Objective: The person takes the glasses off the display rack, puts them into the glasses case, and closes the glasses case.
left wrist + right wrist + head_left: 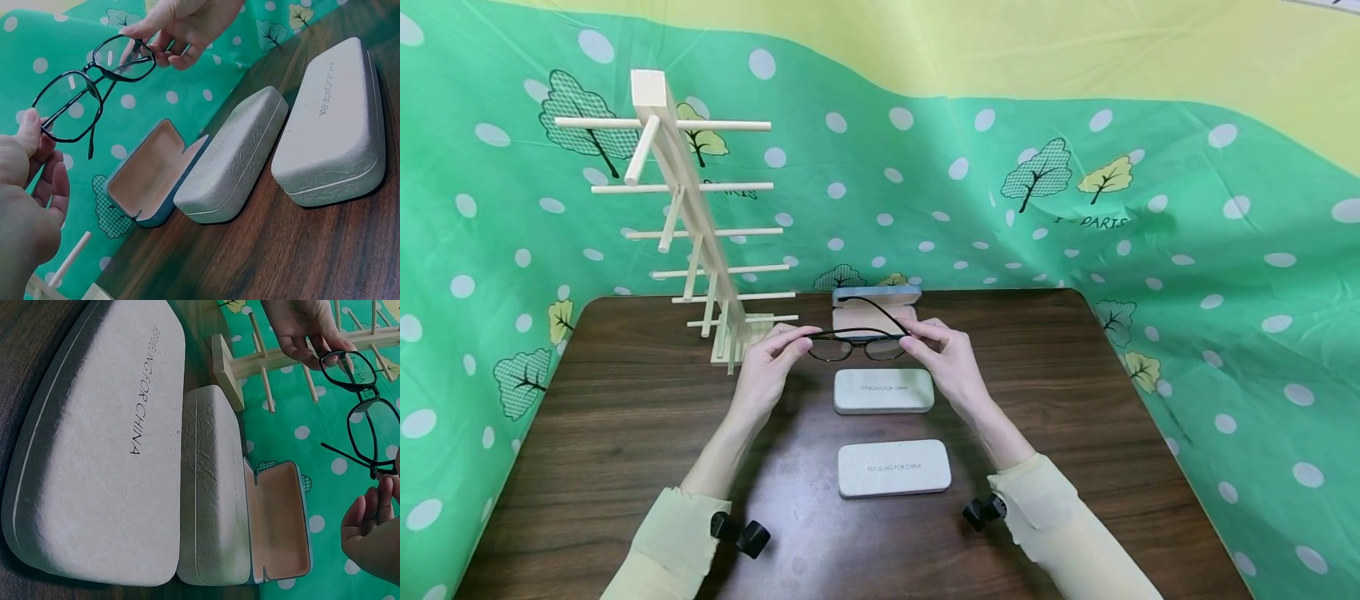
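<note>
Above the table's far middle: black-framed glasses (pixel 857 342) are held in the air, over the open case (pixel 875 310).
Left hand (pixel 771 362): the frame's left end is pinched between thumb and fingers.
Right hand (pixel 943 354): the right end is pinched at the hinge; one temple stands unfolded.
Done, as judged: glasses are out of the case and lifted.
Left, as judged: nothing hangs on the wooden display rack (pixel 700 225), far left.
Near side: two closed cases (pixel 883 390) (pixel 893 467) are left untouched.

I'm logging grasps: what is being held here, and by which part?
Black glasses, held above the table: left hand and right hand each pinch an outer end of the frame.
</note>
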Demonstrator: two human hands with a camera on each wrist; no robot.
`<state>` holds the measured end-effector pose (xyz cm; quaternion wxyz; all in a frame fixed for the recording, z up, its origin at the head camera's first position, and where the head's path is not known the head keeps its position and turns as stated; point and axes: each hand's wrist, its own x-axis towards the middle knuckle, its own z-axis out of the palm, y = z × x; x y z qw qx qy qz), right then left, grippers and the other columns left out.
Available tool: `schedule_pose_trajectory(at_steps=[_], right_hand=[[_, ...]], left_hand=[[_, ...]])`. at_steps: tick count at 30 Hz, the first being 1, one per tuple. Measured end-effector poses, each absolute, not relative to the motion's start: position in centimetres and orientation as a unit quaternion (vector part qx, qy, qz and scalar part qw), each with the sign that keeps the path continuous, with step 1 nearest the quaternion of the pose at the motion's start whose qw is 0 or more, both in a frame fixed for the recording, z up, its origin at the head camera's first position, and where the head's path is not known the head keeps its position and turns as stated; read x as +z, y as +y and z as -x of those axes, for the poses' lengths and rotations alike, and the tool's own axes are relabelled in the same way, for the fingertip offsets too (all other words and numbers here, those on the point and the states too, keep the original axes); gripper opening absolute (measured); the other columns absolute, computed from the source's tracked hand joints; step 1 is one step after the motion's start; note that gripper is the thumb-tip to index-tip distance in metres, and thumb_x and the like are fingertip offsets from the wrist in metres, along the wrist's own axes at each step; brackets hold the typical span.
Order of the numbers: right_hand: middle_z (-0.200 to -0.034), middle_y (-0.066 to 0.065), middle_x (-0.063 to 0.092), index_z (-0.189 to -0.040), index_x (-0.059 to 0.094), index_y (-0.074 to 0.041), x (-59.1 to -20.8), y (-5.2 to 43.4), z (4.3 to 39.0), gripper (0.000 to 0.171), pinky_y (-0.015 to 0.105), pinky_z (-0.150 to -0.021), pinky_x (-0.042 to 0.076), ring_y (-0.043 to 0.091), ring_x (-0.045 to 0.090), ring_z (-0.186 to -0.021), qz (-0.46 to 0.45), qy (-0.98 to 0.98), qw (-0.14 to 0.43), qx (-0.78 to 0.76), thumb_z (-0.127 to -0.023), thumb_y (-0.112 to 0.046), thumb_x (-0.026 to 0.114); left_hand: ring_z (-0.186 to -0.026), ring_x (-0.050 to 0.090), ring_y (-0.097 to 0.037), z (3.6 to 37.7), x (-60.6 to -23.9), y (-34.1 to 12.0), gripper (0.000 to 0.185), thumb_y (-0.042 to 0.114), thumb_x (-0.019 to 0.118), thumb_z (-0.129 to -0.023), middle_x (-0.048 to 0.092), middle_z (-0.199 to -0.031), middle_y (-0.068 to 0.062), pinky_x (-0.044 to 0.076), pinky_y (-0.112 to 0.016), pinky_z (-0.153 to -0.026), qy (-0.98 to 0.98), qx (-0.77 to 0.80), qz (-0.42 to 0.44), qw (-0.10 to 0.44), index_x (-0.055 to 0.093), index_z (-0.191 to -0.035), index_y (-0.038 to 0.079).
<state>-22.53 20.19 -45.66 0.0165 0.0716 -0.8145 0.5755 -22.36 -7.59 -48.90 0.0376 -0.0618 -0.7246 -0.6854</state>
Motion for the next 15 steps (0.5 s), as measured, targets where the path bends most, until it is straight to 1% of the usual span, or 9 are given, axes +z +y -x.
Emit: schedule_pose_trajectory(at_steps=[4,6,8,12,15], right_hand=[[-0.114,0.015,0.07,-0.129,0.073,-0.012,-45.71,20.26,22.63,0.034,0.013,-0.085,0.051,0.004,0.061,-0.103,-0.077,-0.812,0.015,0.579,-0.095,-0.016,0.074],[-0.114,0.016,0.07,-0.129,0.073,-0.013,-45.72,20.28,22.66,0.034,0.013,-0.084,0.051,0.005,0.061,-0.104,-0.079,-0.81,0.015,0.581,-0.095,-0.016,0.074],[-0.114,0.016,0.07,-0.129,0.073,-0.013,-45.75,20.28,22.7,0.034,0.014,-0.084,0.05,0.005,0.061,-0.104,-0.082,-0.81,0.016,0.58,-0.095,-0.016,0.074],[-0.114,0.017,0.07,-0.128,0.074,-0.012,-45.73,20.25,22.71,0.033,0.014,-0.084,0.05,0.005,0.061,-0.104,-0.084,-0.808,0.016,0.583,-0.096,-0.016,0.074],[-0.115,0.018,0.07,-0.127,0.074,-0.01,-45.77,20.26,22.77,0.032,0.014,-0.086,0.05,0.004,0.061,-0.105,-0.086,-0.806,0.017,0.585,-0.096,-0.016,0.073]], left_hand=[[-0.093,0.055,-0.005,22.42,-48.98,-7.63,0.022,0.011,0.067,-0.1,0.063,-0.097,0.013,0.047,-0.016,-0.084,-0.724,-0.686,0.063,0.036,0.077,-0.119,0.007],[-0.094,0.055,-0.005,22.44,-49.0,-7.65,0.022,0.01,0.066,-0.1,0.064,-0.098,0.012,0.047,-0.016,-0.084,-0.723,-0.687,0.063,0.034,0.077,-0.119,0.007],[-0.095,0.056,-0.005,22.46,-48.99,-7.65,0.022,0.012,0.066,-0.1,0.065,-0.1,0.008,0.048,-0.016,-0.085,-0.721,-0.689,0.065,0.032,0.077,-0.119,0.007],[-0.097,0.057,-0.005,22.43,-48.92,-7.66,0.025,0.022,0.068,-0.1,0.067,-0.104,0.004,0.05,-0.017,-0.088,-0.716,-0.694,0.069,0.03,0.077,-0.119,0.008],[-0.096,0.058,-0.005,22.41,-48.9,-7.64,0.029,0.027,0.068,-0.099,0.067,-0.103,0.007,0.051,-0.017,-0.087,-0.712,-0.697,0.074,0.032,0.077,-0.119,0.007]])
